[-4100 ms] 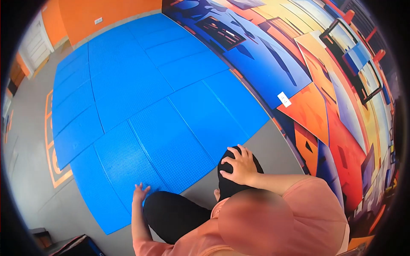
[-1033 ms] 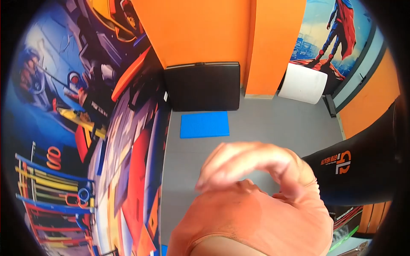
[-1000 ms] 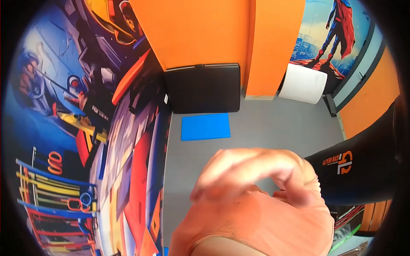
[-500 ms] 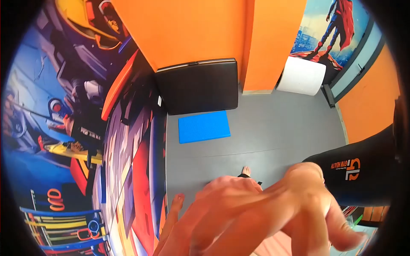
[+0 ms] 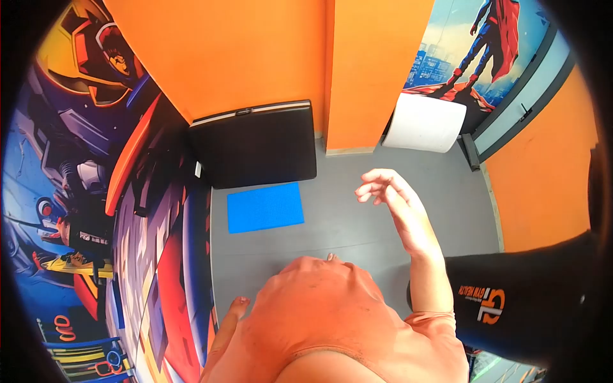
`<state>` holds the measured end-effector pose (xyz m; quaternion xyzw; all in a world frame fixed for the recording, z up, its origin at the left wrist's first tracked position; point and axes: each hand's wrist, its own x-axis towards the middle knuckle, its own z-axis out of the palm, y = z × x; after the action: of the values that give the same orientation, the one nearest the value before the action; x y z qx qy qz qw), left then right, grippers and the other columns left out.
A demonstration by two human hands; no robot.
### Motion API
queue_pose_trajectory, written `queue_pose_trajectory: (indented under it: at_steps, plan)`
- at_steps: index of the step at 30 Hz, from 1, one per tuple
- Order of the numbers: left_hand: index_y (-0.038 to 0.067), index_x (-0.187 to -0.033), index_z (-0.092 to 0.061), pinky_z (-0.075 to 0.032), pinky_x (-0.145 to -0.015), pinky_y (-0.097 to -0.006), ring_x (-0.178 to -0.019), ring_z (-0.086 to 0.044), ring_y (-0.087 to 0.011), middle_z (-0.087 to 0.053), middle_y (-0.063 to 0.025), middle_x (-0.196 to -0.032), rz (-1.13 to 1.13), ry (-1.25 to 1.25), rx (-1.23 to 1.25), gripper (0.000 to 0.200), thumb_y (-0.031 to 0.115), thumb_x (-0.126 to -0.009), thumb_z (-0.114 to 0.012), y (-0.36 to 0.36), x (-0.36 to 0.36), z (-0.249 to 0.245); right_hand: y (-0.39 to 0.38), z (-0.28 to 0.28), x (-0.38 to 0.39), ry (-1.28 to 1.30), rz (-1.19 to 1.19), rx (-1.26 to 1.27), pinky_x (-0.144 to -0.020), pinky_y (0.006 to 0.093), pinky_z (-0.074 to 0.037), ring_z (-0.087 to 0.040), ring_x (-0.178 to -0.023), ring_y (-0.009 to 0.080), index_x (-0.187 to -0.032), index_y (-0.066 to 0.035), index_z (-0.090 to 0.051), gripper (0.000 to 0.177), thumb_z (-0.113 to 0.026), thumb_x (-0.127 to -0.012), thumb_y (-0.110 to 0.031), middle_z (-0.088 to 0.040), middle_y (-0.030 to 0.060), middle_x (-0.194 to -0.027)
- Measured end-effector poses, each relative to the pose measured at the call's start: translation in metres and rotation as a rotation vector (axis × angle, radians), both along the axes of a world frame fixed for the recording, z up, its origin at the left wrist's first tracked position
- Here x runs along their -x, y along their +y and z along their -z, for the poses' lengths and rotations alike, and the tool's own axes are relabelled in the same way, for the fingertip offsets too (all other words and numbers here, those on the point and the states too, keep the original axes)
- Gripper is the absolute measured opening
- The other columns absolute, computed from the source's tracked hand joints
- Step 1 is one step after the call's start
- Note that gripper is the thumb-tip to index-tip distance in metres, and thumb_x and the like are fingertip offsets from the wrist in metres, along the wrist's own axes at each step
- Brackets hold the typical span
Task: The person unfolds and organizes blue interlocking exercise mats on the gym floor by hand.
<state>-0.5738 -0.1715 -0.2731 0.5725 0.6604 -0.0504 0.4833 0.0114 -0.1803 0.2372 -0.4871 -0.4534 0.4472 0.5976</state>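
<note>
My right hand (image 5: pixel 396 207) is raised in front of my body, above the grey floor. Its fingers curve loosely with gaps between them, and nothing is visible in the palm. My left hand (image 5: pixel 239 306) hangs low at my left side, close to the orange shirt (image 5: pixel 319 306) I wear. Only a small end of it shows, the rest being hidden by the shirt, so its grip cannot be made out. Beyond my feet a blue foam pad (image 5: pixel 265 208) lies flat on the floor.
A black folded case or table (image 5: pixel 255 147) leans against the orange wall beyond the pad. A large white roll (image 5: pixel 424 123) stands by the pillar (image 5: pixel 357 83). To my right is a black padded bench (image 5: pixel 511 300) with printed lettering. A mural wall (image 5: pixel 159 255) runs along the left.
My right hand was large and blurred close to the camera; now it is farther out, with the forearm upright. The room has shifted left and slightly down in view.
</note>
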Motion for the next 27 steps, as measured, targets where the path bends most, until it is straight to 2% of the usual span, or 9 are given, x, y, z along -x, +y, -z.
queue_pose_trajectory:
  at_steps: [2,9,12,14,18,21,24,26,27]
  plan:
    - [0.0,-0.117,-0.065,-0.053,-0.091,-0.0389,-0.103,-0.067,-0.0257,-0.071,-0.0154,-0.111,-0.052,-0.053,0.032,0.041,0.034,-0.095,-0.067,0.025,-0.037,-0.008,0.011,-0.012,-0.024,-0.028,-0.027,-0.011,-0.103,0.0336,-0.042,-0.059,-0.111,0.0157,-0.128,-0.005,-0.06,0.033,-0.056,-0.104,-0.027,-0.065,0.0052,-0.114]
    - [0.001,-0.123,-0.064,-0.052,-0.093,-0.0398,-0.105,-0.067,-0.0284,-0.071,-0.0155,-0.114,-0.157,-0.274,-0.19,0.044,0.036,-0.096,-0.065,0.08,-0.176,-0.019,0.073,-0.032,-0.074,-0.132,-0.166,-0.005,-0.105,0.0347,-0.042,-0.058,-0.114,0.017,-0.129,-0.003,-0.059,0.034,-0.061,-0.1,-0.021,-0.064,0.0064,-0.116]
    - [0.002,-0.124,-0.064,-0.051,-0.094,-0.0415,-0.108,-0.066,-0.0312,-0.07,-0.0158,-0.12,-0.093,-0.138,-0.025,0.047,0.041,-0.098,-0.062,0.105,-0.204,-0.024,0.104,-0.029,-0.088,-0.209,-0.206,0.011,-0.102,0.0352,-0.043,-0.059,-0.114,0.0187,-0.126,-0.003,-0.06,0.035,-0.064,-0.097,-0.021,-0.064,0.0068,-0.117]
    - [0.002,-0.126,-0.063,-0.051,-0.097,-0.0432,-0.114,-0.064,-0.0345,-0.067,-0.0168,-0.127,0.091,0.045,0.24,0.054,0.048,-0.098,-0.059,0.127,-0.222,-0.044,0.129,-0.017,-0.1,-0.248,-0.238,-0.014,-0.1,0.0345,-0.043,-0.059,-0.114,0.0187,-0.125,-0.003,-0.061,0.034,-0.064,-0.096,-0.02,-0.064,0.0069,-0.117]
    - [0.002,-0.124,-0.065,-0.051,-0.097,-0.0428,-0.115,-0.064,-0.0335,-0.067,-0.0181,-0.127,0.013,-0.081,0.169,0.054,0.048,-0.097,-0.059,0.153,-0.207,0.005,0.185,-0.011,-0.127,-0.312,-0.24,-0.033,-0.096,0.0324,-0.044,-0.059,-0.112,0.0178,-0.123,-0.003,-0.062,0.032,-0.063,-0.095,-0.019,-0.065,0.007,-0.115]
    - [0.002,-0.125,-0.065,-0.05,-0.099,-0.0428,-0.118,-0.063,-0.0325,-0.067,-0.0183,-0.128,-0.104,0.062,0.07,0.056,0.049,-0.095,-0.061,0.183,-0.208,0.002,0.226,-0.014,-0.142,-0.35,-0.231,-0.028,-0.099,0.0327,-0.043,-0.06,-0.108,0.0165,-0.12,-0.005,-0.061,0.031,-0.064,-0.099,-0.027,-0.065,0.0058,-0.109]
    - [0.003,-0.126,-0.065,-0.049,-0.1,-0.0426,-0.121,-0.063,-0.0322,-0.067,-0.018,-0.13,-0.185,0.053,0.073,0.055,0.048,-0.095,-0.063,0.215,-0.215,-0.01,0.265,-0.008,-0.157,-0.255,-0.059,0.016,-0.086,0.0284,-0.043,-0.063,-0.098,0.0141,-0.117,-0.006,-0.061,0.022,-0.056,-0.102,-0.023,-0.068,0.004,-0.098]
    - [0.004,-0.128,-0.065,-0.049,-0.101,-0.043,-0.121,-0.063,-0.0332,-0.066,-0.0181,-0.13,-0.003,0.049,0.195,0.056,0.049,-0.095,-0.062,0.245,-0.22,-0.019,0.287,0.006,-0.176,-0.191,-0.034,0.035,-0.085,0.0283,-0.043,-0.064,-0.096,0.0143,-0.115,-0.007,-0.061,0.021,-0.056,-0.102,-0.022,-0.068,0.0042,-0.098]
    - [0.004,-0.128,-0.065,-0.049,-0.101,-0.043,-0.121,-0.063,-0.0332,-0.066,-0.0181,-0.13,-0.029,0.049,0.187,0.056,0.049,-0.095,-0.062,0.258,-0.225,-0.02,0.299,0.014,-0.187,-0.124,0.004,0.065,-0.084,0.0281,-0.043,-0.064,-0.094,0.0145,-0.114,-0.007,-0.061,0.019,-0.055,-0.103,-0.022,-0.068,0.0043,-0.097]
